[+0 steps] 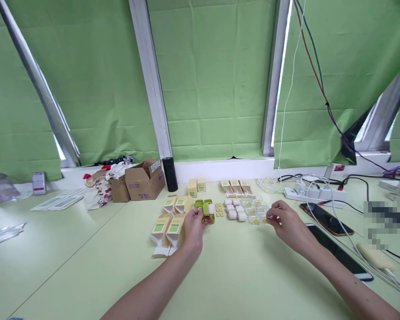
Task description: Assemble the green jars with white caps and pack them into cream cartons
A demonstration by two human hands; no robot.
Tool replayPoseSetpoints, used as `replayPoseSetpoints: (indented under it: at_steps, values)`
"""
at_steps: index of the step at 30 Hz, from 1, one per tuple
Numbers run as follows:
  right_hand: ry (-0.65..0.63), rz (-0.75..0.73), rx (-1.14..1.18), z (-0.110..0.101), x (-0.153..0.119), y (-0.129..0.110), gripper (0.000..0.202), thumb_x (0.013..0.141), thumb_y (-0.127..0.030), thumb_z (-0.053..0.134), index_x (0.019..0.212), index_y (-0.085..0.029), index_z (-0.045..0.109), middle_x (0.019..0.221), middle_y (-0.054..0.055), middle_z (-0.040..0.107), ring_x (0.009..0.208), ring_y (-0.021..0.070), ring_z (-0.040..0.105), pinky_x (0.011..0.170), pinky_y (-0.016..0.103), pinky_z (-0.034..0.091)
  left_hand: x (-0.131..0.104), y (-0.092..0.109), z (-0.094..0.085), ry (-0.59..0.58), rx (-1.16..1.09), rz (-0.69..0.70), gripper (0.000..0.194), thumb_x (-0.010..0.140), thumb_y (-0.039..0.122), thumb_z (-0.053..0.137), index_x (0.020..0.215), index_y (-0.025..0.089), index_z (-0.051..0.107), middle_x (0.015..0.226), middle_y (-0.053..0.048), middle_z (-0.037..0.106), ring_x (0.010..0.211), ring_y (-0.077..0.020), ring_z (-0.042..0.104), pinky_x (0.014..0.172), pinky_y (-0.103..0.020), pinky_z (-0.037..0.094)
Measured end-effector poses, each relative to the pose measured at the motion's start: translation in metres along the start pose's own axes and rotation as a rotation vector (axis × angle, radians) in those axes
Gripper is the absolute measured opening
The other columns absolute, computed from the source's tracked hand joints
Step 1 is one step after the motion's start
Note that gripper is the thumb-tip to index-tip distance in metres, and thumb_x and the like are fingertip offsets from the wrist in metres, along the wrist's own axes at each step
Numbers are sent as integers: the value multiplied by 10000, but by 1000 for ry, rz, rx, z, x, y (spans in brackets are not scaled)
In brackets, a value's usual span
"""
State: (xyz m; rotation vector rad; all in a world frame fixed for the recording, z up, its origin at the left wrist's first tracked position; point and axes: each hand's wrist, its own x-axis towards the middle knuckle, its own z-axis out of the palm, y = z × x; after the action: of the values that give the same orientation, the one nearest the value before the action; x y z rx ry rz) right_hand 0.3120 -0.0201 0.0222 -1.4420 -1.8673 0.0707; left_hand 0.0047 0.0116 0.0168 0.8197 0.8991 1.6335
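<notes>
My left hand [195, 225] is closed on a small green holder [206, 208], with a whitish block [212, 209] at its right side. More green pieces [199, 203] sit right around it, partly hidden by my fingers. Just right of them lie several little yellow pieces [219, 210] and several pale pink rounded blocks [232, 214]. At the right end of a group of clear plastic cups [253, 219] with yellow spots, the fingers of my right hand [282, 218] are pinched together at the cup edge; what they grip is too small to make out.
Folded cream boxes with green windows [158, 228] stand left of my left hand; others [237, 188] stand farther back. A cardboard box [145, 181] and black cylinder [170, 174] are behind. Rightward lie a phone [326, 218], a tablet [336, 251], cables and a power strip [315, 198].
</notes>
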Motion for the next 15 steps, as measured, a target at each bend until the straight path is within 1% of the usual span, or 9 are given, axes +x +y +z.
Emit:
replayPoseSetpoints:
  at_steps: [3, 6, 11, 15]
  values:
    - [-62, 73, -47, -6, -5, 22, 199, 871, -171, 551, 755, -212, 706, 938, 79, 622, 690, 192, 635, 701, 350, 526, 0, -2, 0, -17, 27, 4, 416, 699, 457, 912, 835, 151, 664, 801, -58, 731, 697, -172, 685, 692, -331, 604]
    - [-120, 115, -96, -7, -9, 32, 211, 846, -126, 553, 725, -203, 709, 922, 76, 636, 700, 187, 642, 685, 317, 496, 0, -4, -1, -25, 45, 4, 438, 702, 485, 908, 850, 150, 668, 823, -63, 739, 705, -169, 685, 692, -326, 602]
    - [-213, 167, -168, -5, -11, 28, 246, 783, -37, 547, 695, -197, 712, 885, 59, 647, 713, 176, 648, 672, 277, 449, 1, -5, -1, -18, 39, 6, 447, 694, 487, 914, 851, 147, 670, 824, -60, 737, 700, -166, 682, 686, -326, 600]
    - [-223, 182, -196, -4, -10, 23, 263, 749, 0, 548, 691, -187, 723, 865, 64, 656, 734, 186, 652, 675, 275, 430, 1, -6, -2, -24, 43, 10, 450, 703, 492, 910, 857, 144, 670, 820, -63, 736, 704, -172, 689, 694, -336, 602]
